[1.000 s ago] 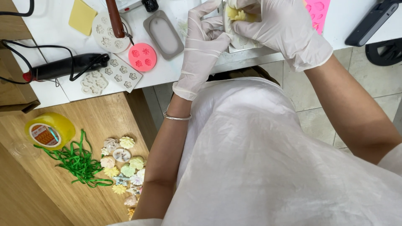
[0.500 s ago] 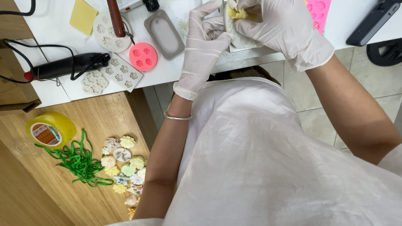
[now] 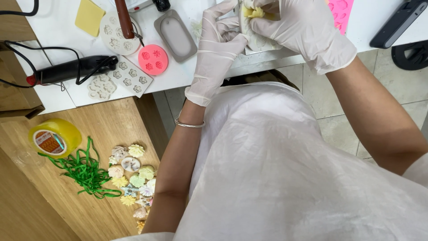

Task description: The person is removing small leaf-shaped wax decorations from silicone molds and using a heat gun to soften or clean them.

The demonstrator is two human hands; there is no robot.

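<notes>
Both my hands wear white gloves and meet at the white table's near edge. My left hand (image 3: 218, 49) pinches the left side of a pale silicone mould (image 3: 257, 41) that lies on the table. Over the same mould, my right hand (image 3: 303, 31) presses a small lump of yellow clay (image 3: 253, 12) with its fingertips. Most of the mould is hidden under the two hands. A silver bangle (image 3: 189, 124) circles my left wrist.
On the white table (image 3: 178, 80) lie a pink round mould (image 3: 153, 59), a grey oblong mould (image 3: 175, 35), white flower moulds (image 3: 129, 76), a black heat tool (image 3: 71, 70) and a pink sheet (image 3: 341, 13). The wooden surface (image 3: 67, 214) holds yellow tape (image 3: 53, 139), green ribbon (image 3: 84, 172) and several cast flowers (image 3: 131, 174).
The hands stay on the mould, with only a slight shift of the fingers over the yellow clay. Nothing else has moved.
</notes>
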